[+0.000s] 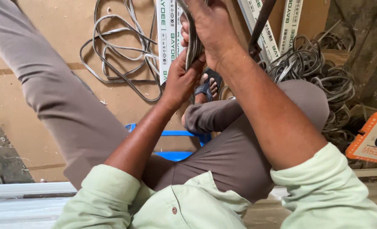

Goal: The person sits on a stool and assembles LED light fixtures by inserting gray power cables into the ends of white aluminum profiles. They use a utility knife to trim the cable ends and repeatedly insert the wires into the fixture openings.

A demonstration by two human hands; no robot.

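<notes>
Hands: your left hand (181,80) and right hand (212,26) both gripped the grey rubber strip (192,46) | strip ran upright between them, left hand lower, above your sandalled foot (207,87)

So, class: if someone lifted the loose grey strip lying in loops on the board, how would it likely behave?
The grey strip would probably flop and sag, since it lies in loose curves. It looks thin, so likely light. Its loops cross one another, so it may tangle.
</notes>
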